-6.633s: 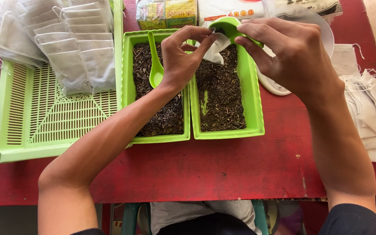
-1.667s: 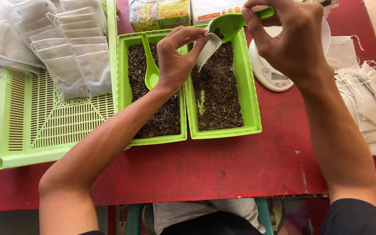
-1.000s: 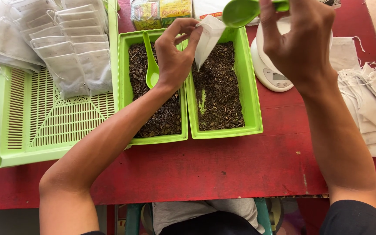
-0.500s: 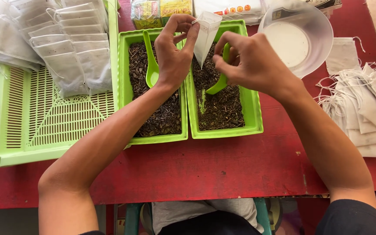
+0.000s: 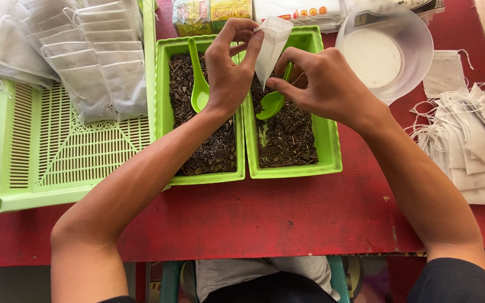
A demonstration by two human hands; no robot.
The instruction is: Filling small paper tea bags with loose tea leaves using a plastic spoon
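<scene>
My left hand (image 5: 228,70) pinches the open top of a small white filter bag (image 5: 270,45) and holds it upright over the right green tray (image 5: 329,140) of dark loose tea. My right hand (image 5: 324,84) grips the handle of a green plastic scoop (image 5: 270,104) whose bowl rests on the tea just below the bag. A second green scoop (image 5: 199,84) lies in the left green tray (image 5: 166,112) of tea, beside my left wrist.
A large slotted green tray (image 5: 57,151) at the left carries rows of filled white bags (image 5: 94,62). A clear bowl on a scale (image 5: 385,47) stands at the back right. Empty string bags (image 5: 472,140) are piled at the right. Packets (image 5: 214,11) line the back edge.
My right hand brought the scoop down from above the bag into the right tray, uncovering the bowl on the scale. My left hand lifted the bag slightly and keeps holding it.
</scene>
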